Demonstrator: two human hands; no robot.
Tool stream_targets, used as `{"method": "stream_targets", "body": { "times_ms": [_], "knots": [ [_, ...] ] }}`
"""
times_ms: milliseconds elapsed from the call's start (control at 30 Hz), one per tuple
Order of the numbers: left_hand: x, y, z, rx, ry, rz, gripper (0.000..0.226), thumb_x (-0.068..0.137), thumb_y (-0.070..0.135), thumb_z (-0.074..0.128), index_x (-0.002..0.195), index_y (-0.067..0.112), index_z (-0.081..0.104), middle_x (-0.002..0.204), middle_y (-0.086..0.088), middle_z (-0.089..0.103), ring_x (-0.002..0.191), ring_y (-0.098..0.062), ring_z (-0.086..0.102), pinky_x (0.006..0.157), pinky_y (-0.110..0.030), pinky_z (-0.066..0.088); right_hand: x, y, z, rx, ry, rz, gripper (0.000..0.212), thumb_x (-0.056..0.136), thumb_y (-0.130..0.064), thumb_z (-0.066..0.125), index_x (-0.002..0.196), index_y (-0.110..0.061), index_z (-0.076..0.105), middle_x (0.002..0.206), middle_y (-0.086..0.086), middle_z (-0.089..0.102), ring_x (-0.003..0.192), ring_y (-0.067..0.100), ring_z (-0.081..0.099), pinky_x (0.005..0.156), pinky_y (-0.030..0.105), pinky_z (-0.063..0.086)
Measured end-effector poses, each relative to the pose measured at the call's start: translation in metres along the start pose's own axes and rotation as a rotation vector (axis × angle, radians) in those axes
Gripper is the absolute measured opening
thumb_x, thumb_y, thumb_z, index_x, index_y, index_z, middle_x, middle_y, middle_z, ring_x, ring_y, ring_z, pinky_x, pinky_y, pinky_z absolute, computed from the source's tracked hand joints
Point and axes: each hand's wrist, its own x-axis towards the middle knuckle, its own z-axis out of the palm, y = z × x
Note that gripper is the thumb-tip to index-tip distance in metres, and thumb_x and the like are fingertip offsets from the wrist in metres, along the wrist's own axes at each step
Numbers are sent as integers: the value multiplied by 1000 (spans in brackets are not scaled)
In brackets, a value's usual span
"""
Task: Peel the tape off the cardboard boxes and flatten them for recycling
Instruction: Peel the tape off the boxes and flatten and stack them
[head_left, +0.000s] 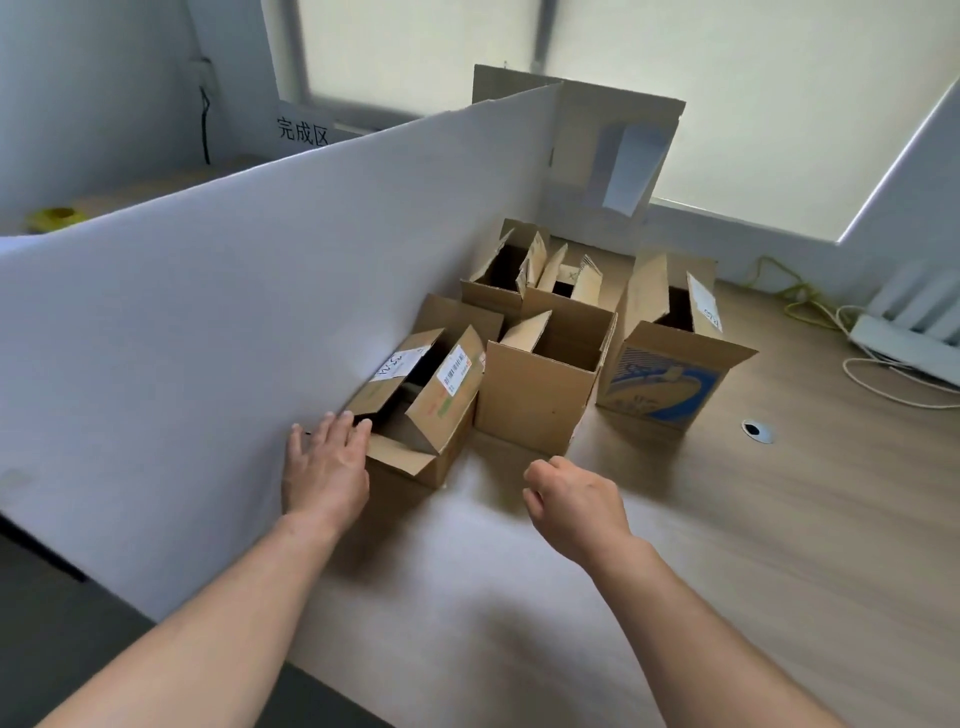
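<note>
Several open cardboard boxes stand on the wooden table against a white divider. Nearest is a small box with white labels, its flaps open. My left hand reaches to its near left corner with straight fingers, the fingertips at a flap. My right hand hovers over the table, fingers loosely curled, holding nothing, just in front of a plain brown box. A box with blue print stands to the right. Two smaller open boxes sit behind.
A white divider board runs along the left. A tall cardboard sheet leans at the back. A power strip and cables lie at the far right, near a cable hole. A yellow tape roll sits beyond the divider.
</note>
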Motion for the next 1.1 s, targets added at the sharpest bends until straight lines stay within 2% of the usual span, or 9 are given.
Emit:
{"method": "stream_targets", "body": {
  "times_ms": [100,167,267,467,567,633,767,967,1100],
  "knots": [
    [5,-2,12,-81,105,51,30,90,12,57,118,17,67,130,-6,61,129,-26,48,113,-55,13,0,4,0,-7,-9,8,25,98,-32,35,106,-17,53,103,3,55,96,29,58,68,31,38],
    [7,-2,17,-99,145,64,18,87,12,64,101,17,73,108,-6,69,110,-29,59,110,-58,17,-1,7,2,0,-1,14,25,98,-32,35,105,-17,54,101,3,56,95,30,58,67,30,37],
    [5,7,12,-95,176,87,12,85,18,69,95,19,74,93,-7,69,94,-32,63,106,-55,25,-7,11,4,18,5,12,26,98,-32,36,104,-16,55,101,3,57,95,30,58,69,31,40],
    [-17,58,-15,-203,-12,142,26,91,50,56,106,31,65,107,8,66,104,-17,58,80,-29,47,-21,35,2,45,-117,38,30,97,-38,35,106,-20,58,109,1,61,103,26,56,78,32,43],
    [-32,88,-23,-256,-84,149,29,89,56,56,102,32,66,104,9,68,101,-17,60,76,-28,47,-33,45,0,114,-163,78,40,99,-50,31,85,-19,52,97,2,62,96,26,55,68,31,36],
    [-44,111,-28,-291,-126,167,29,89,56,56,98,30,67,100,6,69,99,-17,60,77,-28,46,-42,51,-1,283,-170,178,52,96,-60,28,71,-19,48,82,0,60,85,24,55,63,32,37],
    [-72,160,-35,-351,-220,229,29,90,52,55,96,27,68,98,3,70,96,-19,62,79,-30,49,-54,65,-4,603,-184,378,71,86,-74,32,79,-11,63,80,2,69,79,22,66,77,38,53],
    [-97,208,-40,-439,-330,321,27,94,46,52,101,25,67,100,3,68,95,-19,59,76,-28,45,-74,93,-11,766,-190,508,39,85,-46,48,84,-10,64,86,8,73,68,17,71,79,42,54],
    [-103,229,-41,-489,-356,401,24,95,39,51,106,27,68,102,2,70,99,-21,60,84,-35,49,-84,105,-20,761,-195,526,40,81,-47,48,79,-11,66,75,5,73,69,20,71,75,40,56]
  ]
}}
